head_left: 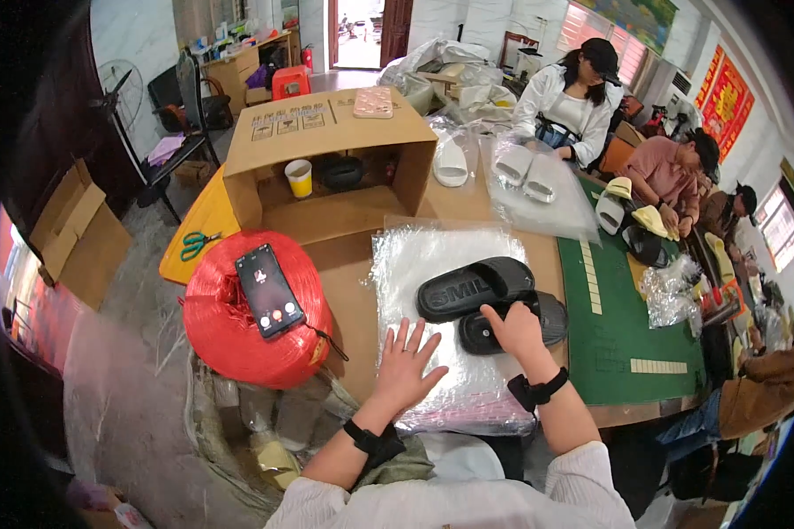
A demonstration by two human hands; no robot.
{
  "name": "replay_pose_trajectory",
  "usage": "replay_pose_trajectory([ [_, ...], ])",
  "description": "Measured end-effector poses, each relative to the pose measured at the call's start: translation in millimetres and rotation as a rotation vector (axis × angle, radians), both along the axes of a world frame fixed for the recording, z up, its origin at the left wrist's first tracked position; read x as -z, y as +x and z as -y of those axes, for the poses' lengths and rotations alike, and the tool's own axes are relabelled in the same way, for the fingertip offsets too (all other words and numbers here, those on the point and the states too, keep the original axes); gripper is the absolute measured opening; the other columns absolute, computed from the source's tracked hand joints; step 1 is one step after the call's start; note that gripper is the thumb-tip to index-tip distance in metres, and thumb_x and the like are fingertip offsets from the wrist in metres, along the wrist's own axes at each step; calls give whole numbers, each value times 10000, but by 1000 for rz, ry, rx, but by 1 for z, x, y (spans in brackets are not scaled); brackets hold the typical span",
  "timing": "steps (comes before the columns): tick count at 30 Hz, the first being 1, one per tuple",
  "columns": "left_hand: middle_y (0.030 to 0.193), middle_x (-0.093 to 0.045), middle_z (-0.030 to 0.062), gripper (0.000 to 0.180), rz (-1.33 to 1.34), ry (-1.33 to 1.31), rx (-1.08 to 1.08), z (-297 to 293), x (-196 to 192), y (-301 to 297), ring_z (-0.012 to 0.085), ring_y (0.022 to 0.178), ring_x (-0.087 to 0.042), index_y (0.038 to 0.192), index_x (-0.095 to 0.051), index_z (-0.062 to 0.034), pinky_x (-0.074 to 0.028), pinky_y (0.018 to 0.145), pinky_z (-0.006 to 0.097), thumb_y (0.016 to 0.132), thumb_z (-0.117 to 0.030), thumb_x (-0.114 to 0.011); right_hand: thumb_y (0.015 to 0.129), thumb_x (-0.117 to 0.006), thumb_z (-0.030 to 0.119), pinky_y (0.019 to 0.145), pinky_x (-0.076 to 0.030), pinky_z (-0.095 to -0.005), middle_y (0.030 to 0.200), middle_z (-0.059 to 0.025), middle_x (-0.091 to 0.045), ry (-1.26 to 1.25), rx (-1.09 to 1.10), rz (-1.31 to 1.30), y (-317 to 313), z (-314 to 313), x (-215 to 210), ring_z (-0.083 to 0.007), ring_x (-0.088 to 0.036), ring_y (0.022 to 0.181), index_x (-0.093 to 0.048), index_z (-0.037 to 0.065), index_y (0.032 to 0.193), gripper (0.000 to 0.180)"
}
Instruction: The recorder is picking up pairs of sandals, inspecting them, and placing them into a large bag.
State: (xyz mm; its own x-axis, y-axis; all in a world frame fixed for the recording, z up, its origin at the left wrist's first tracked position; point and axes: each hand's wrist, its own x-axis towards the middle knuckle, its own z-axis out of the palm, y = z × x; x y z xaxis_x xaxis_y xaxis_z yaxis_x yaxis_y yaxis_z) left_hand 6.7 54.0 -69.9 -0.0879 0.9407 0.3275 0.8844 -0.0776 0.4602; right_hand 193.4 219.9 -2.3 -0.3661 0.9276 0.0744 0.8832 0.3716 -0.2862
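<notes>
Busy workshop tabletop (353,291) | I see left hand (406,361) spread flat on plastic bags (441,264) | right hand (516,328) grip pinching lower black slide (538,322), beside upper black slide (476,286) | pair unbagged, bagging left

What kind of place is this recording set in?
Probably a small slipper-packing workshop: black slippers lie on a stack of clear plastic bags, an open cardboard box stands on the table, and co-workers handle white slippers.
</notes>
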Motion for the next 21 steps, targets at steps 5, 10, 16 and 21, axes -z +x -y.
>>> replay_pose_trajectory([
  [5, 1605, -295, 183, 641, -32, -82, 3, 0, -1, 3, 432, 1494, -181, 1461, -506, -175, -103, 1207, 568, 928, -522, -586, 870, -538, 730, 864, -547, -458, 1012, -337, -673, -122, 250, -19, -4, -22, -3, -450, -676, 987, -594, -172, 1054, 923],
  [10, 1594, -310, 198, 640, -66, -54, 22, -1, 0, 7, 436, 1488, -194, 1465, -496, -177, -109, 1205, 566, 934, -523, -578, 870, -559, 676, 858, -550, -460, 976, -318, -686, -138, 274, -45, -1, -37, 8, -431, -686, 966, -626, -137, 1031, 832],
  [16, 1574, -339, 218, 642, -48, -20, 20, 0, 4, 3, 456, 1480, -199, 1454, -506, -165, -105, 1197, 585, 929, -529, -576, 802, -655, 483, 857, -539, -468, 961, -237, -708, -38, 191, -68, 30, -50, 16, -407, -685, 941, -673, -21, 953, 526],
  [21, 1570, -341, 231, 642, -61, -36, 28, -1, 3, 3, 461, 1477, -205, 1450, -514, -154, -112, 1194, 587, 930, -525, -576, 831, -664, 355, 817, -513, -488, 907, -186, -606, 93, -2, -158, 80, -69, 10, -387, -625, 907, -664, 15, 821, 341],
])
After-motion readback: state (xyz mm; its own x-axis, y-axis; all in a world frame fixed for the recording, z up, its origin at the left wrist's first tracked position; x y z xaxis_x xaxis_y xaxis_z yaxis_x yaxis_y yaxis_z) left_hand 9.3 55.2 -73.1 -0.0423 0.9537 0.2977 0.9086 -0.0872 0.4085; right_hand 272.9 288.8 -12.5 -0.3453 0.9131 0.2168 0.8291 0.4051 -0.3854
